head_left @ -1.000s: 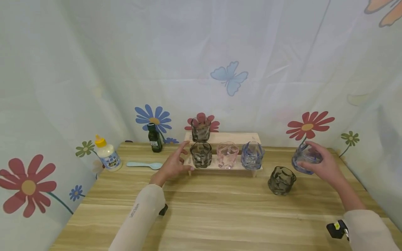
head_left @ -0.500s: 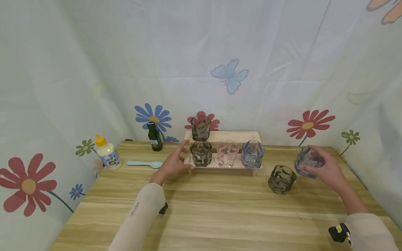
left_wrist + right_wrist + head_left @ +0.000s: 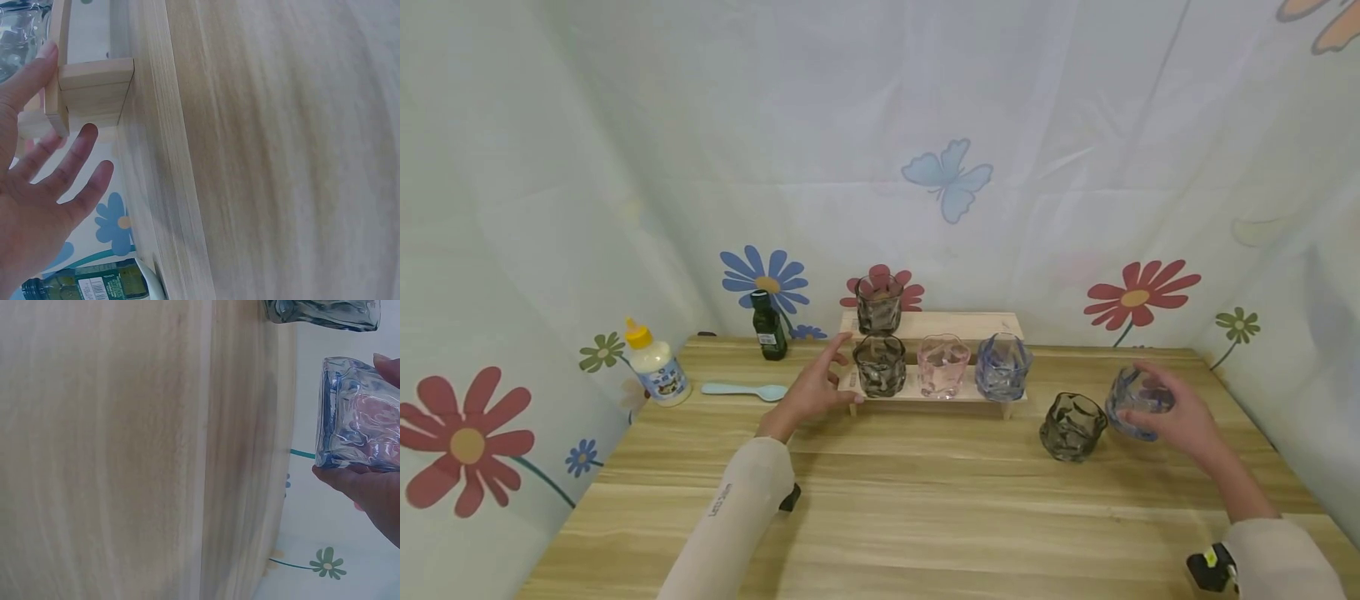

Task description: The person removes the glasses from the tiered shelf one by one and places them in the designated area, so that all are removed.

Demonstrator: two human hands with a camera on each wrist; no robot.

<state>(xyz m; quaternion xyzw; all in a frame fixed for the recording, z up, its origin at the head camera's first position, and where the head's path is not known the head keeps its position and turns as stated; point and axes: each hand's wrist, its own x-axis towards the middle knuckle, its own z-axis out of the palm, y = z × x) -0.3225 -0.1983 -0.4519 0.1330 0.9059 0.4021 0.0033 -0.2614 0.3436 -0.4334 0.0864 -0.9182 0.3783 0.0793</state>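
In the head view my right hand (image 3: 1180, 417) grips a clear blue glass (image 3: 1131, 404) with a wavy, faceted body. In the right wrist view that blue glass (image 3: 356, 419) is held off the tabletop, fingers and thumb on opposite sides. A grey glass (image 3: 1072, 427) stands on the table just left of it. My left hand (image 3: 811, 390) rests at the left end of a two-step wooden rack (image 3: 955, 325), fingers spread. The thumb touches the lower plank (image 3: 56, 94). The lower step bears a grey glass (image 3: 880, 367), a pink glass (image 3: 943, 367) and a blue glass (image 3: 1002, 368). Another grey glass (image 3: 878, 306) stands on the upper step.
Left of the rack lie a light blue spoon (image 3: 741, 390) and a dark green bottle (image 3: 768, 327). A white bottle with a yellow cap (image 3: 657, 367) stands at the table's left edge. A flowered curtain (image 3: 820, 167) hangs behind the wooden table (image 3: 955, 517).
My right hand has brought the blue glass slightly toward the front, so it now appears lower in the head view, near the standing grey glass. My left hand has stayed at the rack.
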